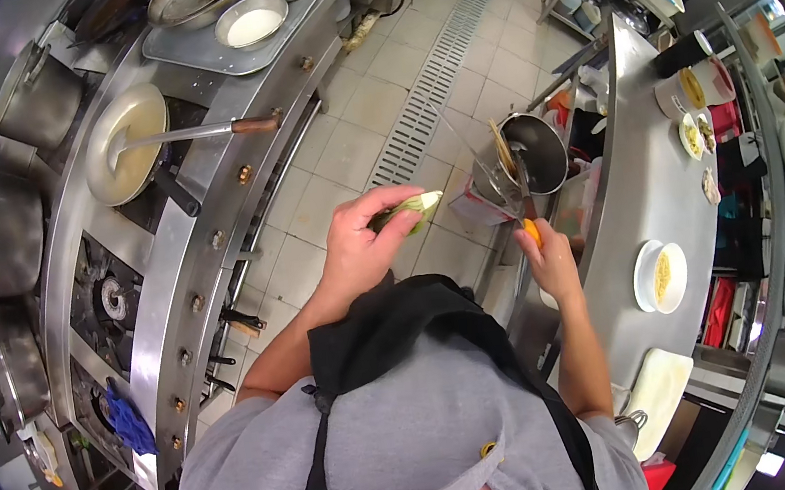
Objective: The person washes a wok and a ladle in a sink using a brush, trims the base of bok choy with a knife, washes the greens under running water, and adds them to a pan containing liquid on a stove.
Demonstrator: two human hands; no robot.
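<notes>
My left hand (357, 244) grips a pale green vegetable (416, 206) with a white tip, above the tiled floor; its kind is not clear. In my right hand (552, 260) is the orange handle (532, 230) of a tool. I cannot make out its working end against the dark utensils behind it. Just beyond that hand stands a metal pot (545, 150), tilted in view, with wooden sticks (503, 148) and several long-handled utensils in it.
On the left range (146, 292), a wok (101, 168) holds a ladle. Behind it, bowls (251, 22) of pale liquid stand on a tray. The right steel counter (608, 216) carries a white bowl (674, 282) of yellow food, tubs (677, 92) and a cutting board (661, 395). A floor drain (426, 77) runs ahead.
</notes>
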